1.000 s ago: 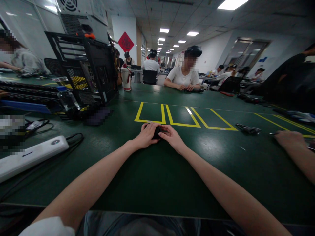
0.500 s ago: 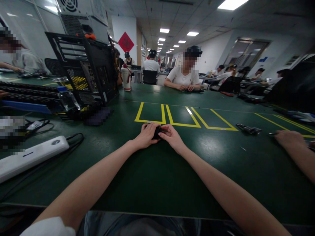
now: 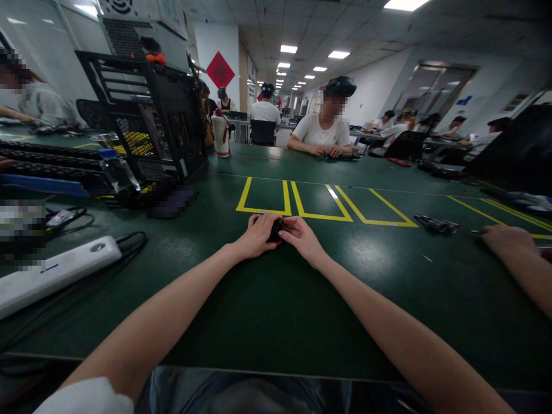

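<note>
Between my two hands, low over the green table [image 3: 259,299], is a small black object [image 3: 276,230]; its kind cannot be made out because fingers cover much of it. My left hand [image 3: 259,234] is wrapped over it from the left, palm down. From the right, my right hand [image 3: 299,237] has its thumb and fingers closed at the object's right edge. Just beyond my fingertips lie yellow tape outlines [image 3: 321,217] on the tabletop.
A white power strip [image 3: 60,276] with a black cable lies at left. Behind it stand a water bottle [image 3: 118,171], a black computer case [image 3: 150,115] and a white cup [image 3: 221,135]. Metal parts [image 3: 436,224] and another person's hand [image 3: 509,247] are at right. A person [image 3: 323,129] sits opposite.
Both hands stay at nearly the same place around the black object. The view has shifted very slightly; nothing else visibly differs.
</note>
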The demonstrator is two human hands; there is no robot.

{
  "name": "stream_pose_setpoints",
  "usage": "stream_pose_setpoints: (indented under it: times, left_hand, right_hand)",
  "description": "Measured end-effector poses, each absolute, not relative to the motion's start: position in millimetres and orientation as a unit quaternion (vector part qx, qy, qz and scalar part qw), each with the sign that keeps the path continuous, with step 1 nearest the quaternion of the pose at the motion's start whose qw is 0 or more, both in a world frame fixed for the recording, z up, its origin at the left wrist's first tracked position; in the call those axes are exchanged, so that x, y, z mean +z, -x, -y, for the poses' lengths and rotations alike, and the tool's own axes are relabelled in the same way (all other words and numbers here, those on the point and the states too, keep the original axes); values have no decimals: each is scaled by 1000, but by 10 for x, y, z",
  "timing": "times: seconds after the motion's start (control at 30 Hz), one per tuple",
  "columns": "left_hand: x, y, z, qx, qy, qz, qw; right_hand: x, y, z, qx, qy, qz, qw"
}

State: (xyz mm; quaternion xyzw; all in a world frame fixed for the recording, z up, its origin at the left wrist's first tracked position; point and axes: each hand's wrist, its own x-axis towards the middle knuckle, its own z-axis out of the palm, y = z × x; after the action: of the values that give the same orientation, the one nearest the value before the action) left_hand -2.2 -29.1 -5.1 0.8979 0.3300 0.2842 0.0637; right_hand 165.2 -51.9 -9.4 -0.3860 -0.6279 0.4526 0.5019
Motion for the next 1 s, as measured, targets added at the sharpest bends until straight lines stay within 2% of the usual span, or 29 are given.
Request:
stream_pose_setpoints:
  times: [0.13,0.27,0.57,0.8,1.0]
  left_hand:
    - [-52,20,291,287,-898,-327,64]
    - [-59,16,284,286,-897,-331,62]
    - [-54,19,287,281,-898,-332,64]
    - [-50,21,288,283,-898,-330,63]
    - [-55,15,281,284,-898,-328,65]
  right_hand:
    - [-103,-1671,505,474,377,636,478]
    - [-111,-1666,519,478,357,631,496]
    - [-117,-1643,494,422,379,655,499]
    - [-102,-1655,532,467,346,650,489]
    - [-107,-1645,512,415,362,667,503]
